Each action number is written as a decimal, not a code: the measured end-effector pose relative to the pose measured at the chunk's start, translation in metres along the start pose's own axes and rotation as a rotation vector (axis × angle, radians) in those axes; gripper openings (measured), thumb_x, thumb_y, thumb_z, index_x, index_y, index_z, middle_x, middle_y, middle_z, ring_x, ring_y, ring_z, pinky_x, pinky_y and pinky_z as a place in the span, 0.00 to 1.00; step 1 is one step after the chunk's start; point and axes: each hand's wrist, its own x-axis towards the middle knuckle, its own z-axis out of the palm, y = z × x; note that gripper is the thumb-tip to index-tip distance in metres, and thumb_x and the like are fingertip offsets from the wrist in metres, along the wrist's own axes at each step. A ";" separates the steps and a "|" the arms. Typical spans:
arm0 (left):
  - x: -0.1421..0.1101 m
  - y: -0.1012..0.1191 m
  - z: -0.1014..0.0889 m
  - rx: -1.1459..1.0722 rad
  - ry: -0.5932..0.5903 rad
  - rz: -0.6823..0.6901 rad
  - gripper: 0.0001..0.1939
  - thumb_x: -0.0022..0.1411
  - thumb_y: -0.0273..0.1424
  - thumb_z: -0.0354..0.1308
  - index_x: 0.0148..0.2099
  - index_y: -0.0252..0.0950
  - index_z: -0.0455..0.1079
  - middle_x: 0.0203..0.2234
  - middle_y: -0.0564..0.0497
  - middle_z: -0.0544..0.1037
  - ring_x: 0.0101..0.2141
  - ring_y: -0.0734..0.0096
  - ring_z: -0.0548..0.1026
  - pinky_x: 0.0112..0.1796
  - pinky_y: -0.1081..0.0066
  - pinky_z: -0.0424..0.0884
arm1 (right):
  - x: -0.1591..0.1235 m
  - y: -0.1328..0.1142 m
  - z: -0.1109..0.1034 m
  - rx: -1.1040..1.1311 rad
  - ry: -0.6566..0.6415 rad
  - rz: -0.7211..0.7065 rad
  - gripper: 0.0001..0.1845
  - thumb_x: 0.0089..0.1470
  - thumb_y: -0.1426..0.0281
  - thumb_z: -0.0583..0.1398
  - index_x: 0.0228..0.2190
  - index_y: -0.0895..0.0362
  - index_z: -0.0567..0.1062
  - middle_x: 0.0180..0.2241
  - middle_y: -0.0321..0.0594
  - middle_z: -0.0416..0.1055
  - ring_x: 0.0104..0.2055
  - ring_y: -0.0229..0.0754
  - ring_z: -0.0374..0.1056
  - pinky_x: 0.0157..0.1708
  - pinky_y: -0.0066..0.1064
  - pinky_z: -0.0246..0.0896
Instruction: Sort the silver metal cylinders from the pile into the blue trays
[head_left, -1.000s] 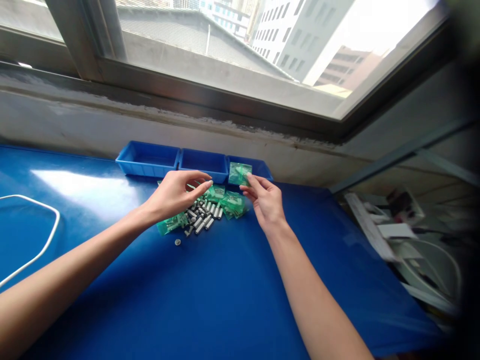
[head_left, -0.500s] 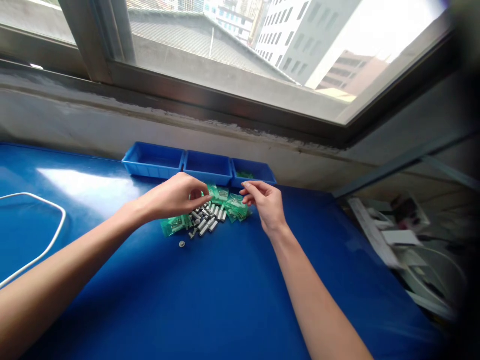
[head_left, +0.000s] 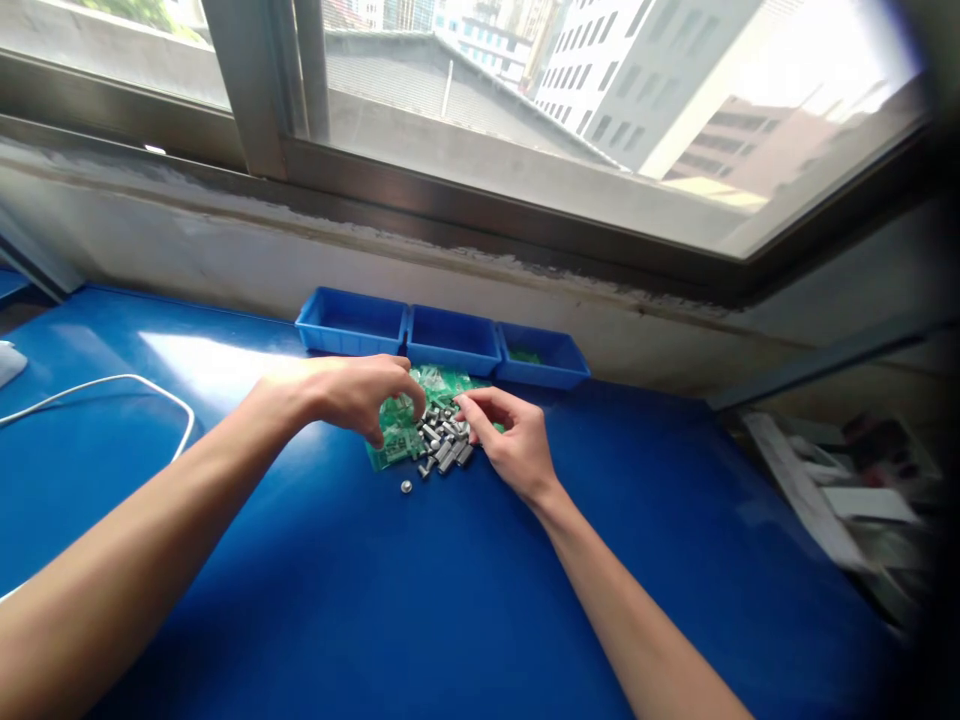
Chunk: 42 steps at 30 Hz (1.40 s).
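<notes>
My left hand [head_left: 367, 392] hovers at the left of the pile, thumb and fingers apart, with nothing visible between them. Below it lie small green-tinted plastic bags [head_left: 391, 448] with small parts inside. Short silvery metal cylinders [head_left: 445, 452] are heaped loose beside the bags. At the right of this heap, my right hand [head_left: 511, 432] has its thumb and index finger brought together among the cylinders. What they pinch, if anything, is too small to make out. A single round metal piece [head_left: 406, 487] lies in front of the heap.
Three blue bins stand in a row against the wall: a left bin [head_left: 351, 342], a middle bin [head_left: 450, 362] and a right bin [head_left: 546, 376] with green bags inside. A white cable [head_left: 161, 387] curves across the blue table [head_left: 405, 600] at the left.
The view has shifted, so the table and bins sit farther right. My right hand has come down to the cylinders. My left hand's fingers have spread over the green bags.
</notes>
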 end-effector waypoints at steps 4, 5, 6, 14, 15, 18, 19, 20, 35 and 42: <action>0.005 0.005 0.003 0.015 -0.011 0.018 0.26 0.47 0.27 0.72 0.50 0.47 0.79 0.39 0.53 0.69 0.36 0.67 0.73 0.34 0.75 0.65 | 0.000 -0.001 0.002 0.052 -0.004 0.008 0.14 0.58 0.56 0.65 0.35 0.54 0.82 0.30 0.39 0.79 0.26 0.39 0.70 0.29 0.31 0.66; 0.006 0.004 0.004 0.005 -0.002 0.037 0.24 0.48 0.27 0.72 0.49 0.46 0.79 0.39 0.53 0.69 0.36 0.68 0.73 0.34 0.75 0.64 | 0.000 -0.002 0.003 0.061 -0.007 0.011 0.14 0.59 0.56 0.65 0.35 0.54 0.82 0.29 0.38 0.79 0.26 0.39 0.70 0.29 0.31 0.66; 0.007 0.004 0.005 -0.010 0.011 0.061 0.22 0.49 0.28 0.71 0.48 0.45 0.78 0.39 0.53 0.69 0.35 0.69 0.72 0.34 0.75 0.64 | 0.000 -0.002 0.003 0.069 -0.010 0.014 0.14 0.59 0.56 0.65 0.34 0.54 0.82 0.29 0.38 0.79 0.25 0.39 0.70 0.28 0.31 0.66; 0.012 0.008 0.003 -0.323 0.138 0.321 0.10 0.61 0.39 0.64 0.38 0.38 0.79 0.36 0.51 0.76 0.35 0.70 0.73 0.36 0.74 0.67 | 0.000 -0.004 -0.001 0.170 -0.046 0.030 0.14 0.58 0.56 0.65 0.32 0.54 0.81 0.27 0.36 0.78 0.23 0.37 0.67 0.27 0.30 0.65; 0.013 0.011 0.003 -0.387 0.149 0.327 0.11 0.61 0.40 0.64 0.37 0.38 0.78 0.34 0.51 0.77 0.34 0.70 0.73 0.35 0.74 0.67 | 0.000 -0.004 -0.003 0.188 -0.045 0.037 0.15 0.58 0.55 0.65 0.33 0.54 0.82 0.27 0.36 0.77 0.23 0.37 0.67 0.27 0.30 0.65; 0.016 0.020 0.007 -0.592 0.232 0.287 0.16 0.59 0.45 0.65 0.35 0.36 0.76 0.28 0.52 0.76 0.30 0.71 0.72 0.31 0.74 0.66 | -0.001 -0.004 -0.008 0.251 -0.040 0.087 0.18 0.58 0.52 0.64 0.35 0.53 0.83 0.25 0.35 0.76 0.23 0.37 0.67 0.26 0.30 0.64; 0.018 0.023 0.010 -0.660 0.286 0.268 0.18 0.58 0.47 0.66 0.35 0.35 0.75 0.27 0.52 0.76 0.29 0.71 0.71 0.29 0.74 0.66 | -0.001 -0.004 -0.010 0.282 -0.044 0.108 0.20 0.59 0.50 0.63 0.36 0.53 0.83 0.24 0.35 0.75 0.23 0.37 0.66 0.25 0.30 0.63; 0.020 0.025 0.013 -0.730 0.354 0.253 0.20 0.57 0.48 0.66 0.36 0.35 0.74 0.26 0.52 0.75 0.28 0.72 0.71 0.28 0.74 0.65 | -0.001 -0.004 -0.012 0.319 -0.053 0.126 0.21 0.59 0.49 0.62 0.37 0.53 0.83 0.24 0.35 0.73 0.23 0.37 0.66 0.24 0.29 0.63; 0.040 0.038 0.040 -0.636 0.647 0.033 0.21 0.59 0.49 0.65 0.41 0.36 0.71 0.29 0.50 0.80 0.28 0.69 0.77 0.28 0.75 0.69 | 0.010 0.014 -0.053 0.474 0.041 0.252 0.21 0.43 0.61 0.75 0.37 0.58 0.79 0.23 0.35 0.78 0.23 0.36 0.72 0.24 0.26 0.65; 0.010 0.045 0.015 -0.388 -0.284 0.059 0.12 0.55 0.39 0.67 0.36 0.40 0.69 0.20 0.58 0.78 0.18 0.70 0.75 0.21 0.75 0.63 | 0.019 0.024 -0.068 0.535 0.226 0.305 0.22 0.38 0.63 0.77 0.35 0.57 0.80 0.24 0.33 0.77 0.23 0.34 0.72 0.25 0.24 0.66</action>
